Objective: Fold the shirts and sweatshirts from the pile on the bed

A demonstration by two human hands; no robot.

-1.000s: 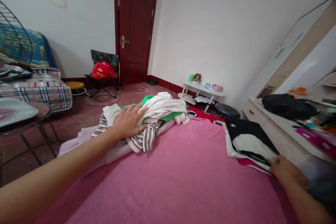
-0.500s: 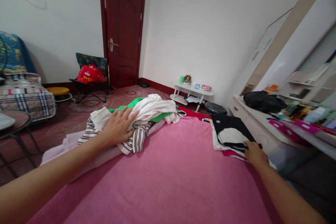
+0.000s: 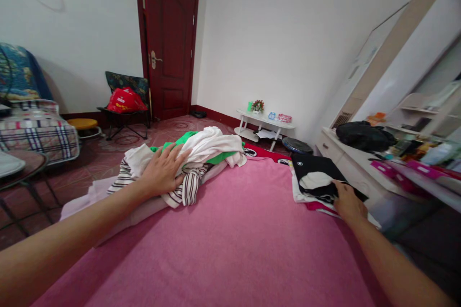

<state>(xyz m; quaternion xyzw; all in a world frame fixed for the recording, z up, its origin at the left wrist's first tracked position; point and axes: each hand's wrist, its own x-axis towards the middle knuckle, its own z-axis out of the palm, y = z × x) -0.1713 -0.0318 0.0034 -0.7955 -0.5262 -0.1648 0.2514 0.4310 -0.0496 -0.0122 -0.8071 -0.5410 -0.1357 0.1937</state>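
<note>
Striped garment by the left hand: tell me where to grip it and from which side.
Probably pinch the striped garment by its loose end, from the near right side: that end juts over the pink cover, while white cloth and the left hand overlie other parts.

Here's the left hand (image 3: 163, 171), covering part of the clothes heap (image 3: 216, 144) beneath it, and both forearms (image 3: 90, 220) run out of view! The right hand (image 3: 349, 205) hides an edge of the black garment (image 3: 315, 164). Past it, clutter (image 3: 437, 153) blurs together. Way left of the left hand, the sofa (image 3: 36, 129) gets cut off.
</note>
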